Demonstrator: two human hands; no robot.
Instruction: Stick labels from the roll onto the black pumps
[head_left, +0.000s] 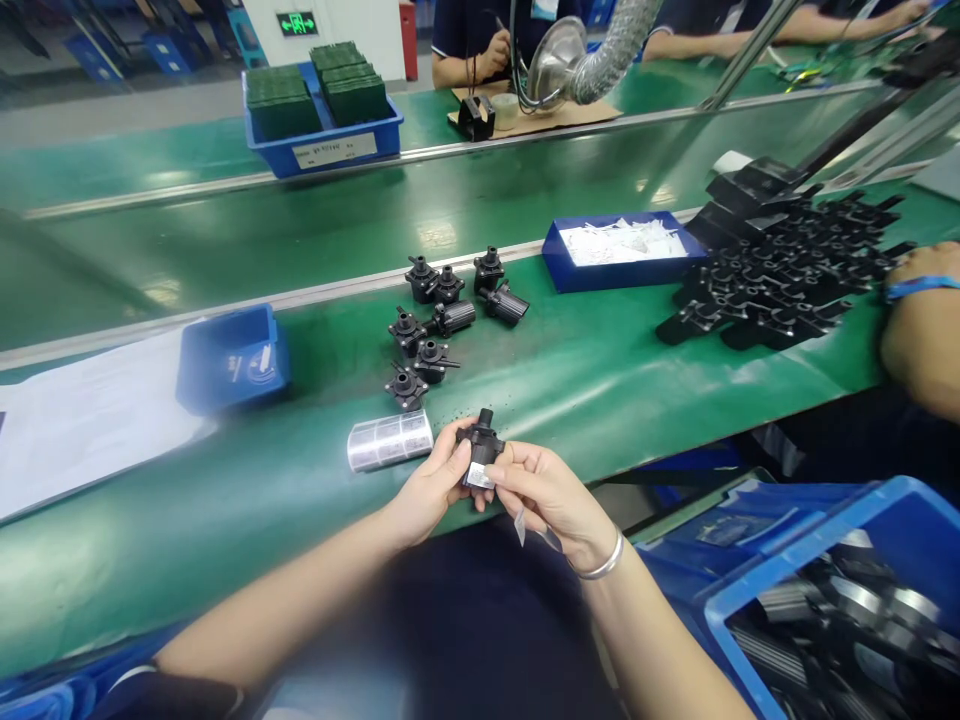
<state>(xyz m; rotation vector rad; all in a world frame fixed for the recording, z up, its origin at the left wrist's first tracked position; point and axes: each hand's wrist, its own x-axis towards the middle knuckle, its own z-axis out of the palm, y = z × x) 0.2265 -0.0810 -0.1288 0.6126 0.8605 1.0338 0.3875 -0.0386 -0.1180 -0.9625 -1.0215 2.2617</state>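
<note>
My left hand [437, 478] is closed around a small black water pump [484, 438], held near the bench edge with its nozzle upward. A white printed label [480, 476] lies against the pump's body, pinched at its right edge by the thumb and fingers of my right hand [541, 488]. From the right hand's lower fingers hangs a pale strip [520, 526], perhaps label backing. Just left of the hands, a curled roll of silvery labels [391, 441] rests on the green bench. Several similar pumps [432, 359] stand or lie beyond it.
A blue tray with white scraps [622, 275] and a heap of black pumps [780, 260] occupy the right. On the left are a blue bin [234, 362] and white paper [97, 410]. A blue crate [720, 610] of parts sits lower right, near another person's arm [926, 330].
</note>
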